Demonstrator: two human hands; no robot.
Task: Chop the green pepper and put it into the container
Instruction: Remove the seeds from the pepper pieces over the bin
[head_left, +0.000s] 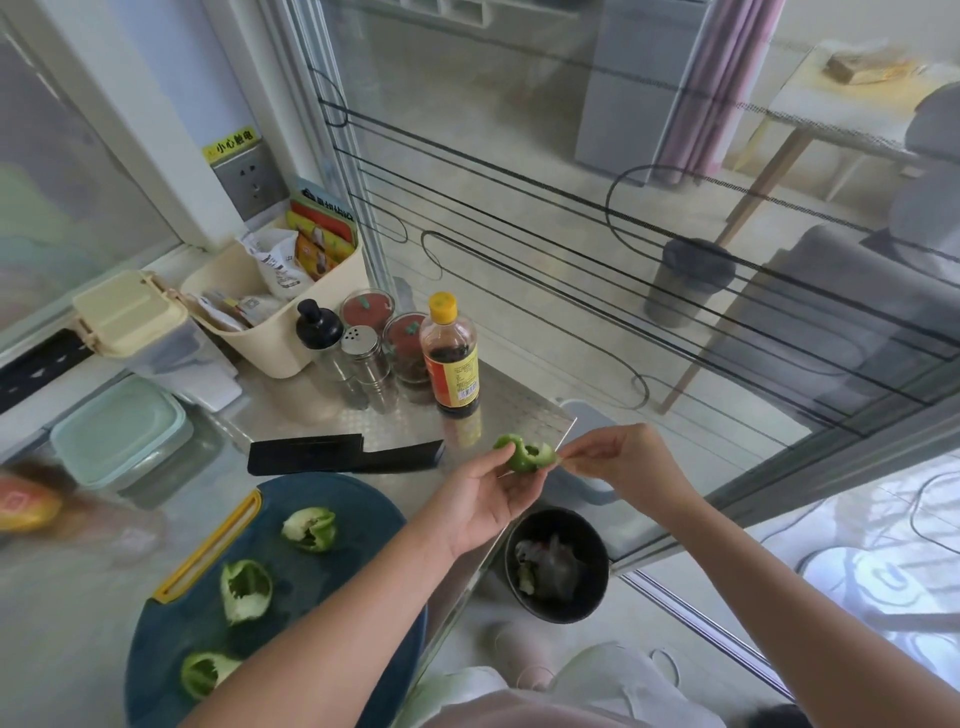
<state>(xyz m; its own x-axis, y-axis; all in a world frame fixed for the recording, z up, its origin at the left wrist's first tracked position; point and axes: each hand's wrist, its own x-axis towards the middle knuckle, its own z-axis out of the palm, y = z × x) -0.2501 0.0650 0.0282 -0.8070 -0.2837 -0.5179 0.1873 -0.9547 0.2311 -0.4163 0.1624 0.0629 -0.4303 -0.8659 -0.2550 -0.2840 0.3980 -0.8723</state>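
Observation:
My left hand (491, 499) holds a green pepper piece (522, 453) past the counter's right edge, above the floor. My right hand (618, 462) pinches the right end of that same piece with its fingertips. Three hollowed green pepper pieces lie on the round dark blue cutting board (358, 525): one at the top (310, 529), one in the middle (245, 590), one at the bottom (205, 673). A black knife (345, 454) lies flat on the steel counter just behind the board. A pale green lidded container (122, 431) sits at the left of the counter.
A black bin (558, 566) with scraps stands on the floor below my hands. A soy sauce bottle (452, 353), spice jars (363, 353) and a cream basket (275, 306) of packets crowd the back of the counter. A glass sliding door (623, 260) runs along the right.

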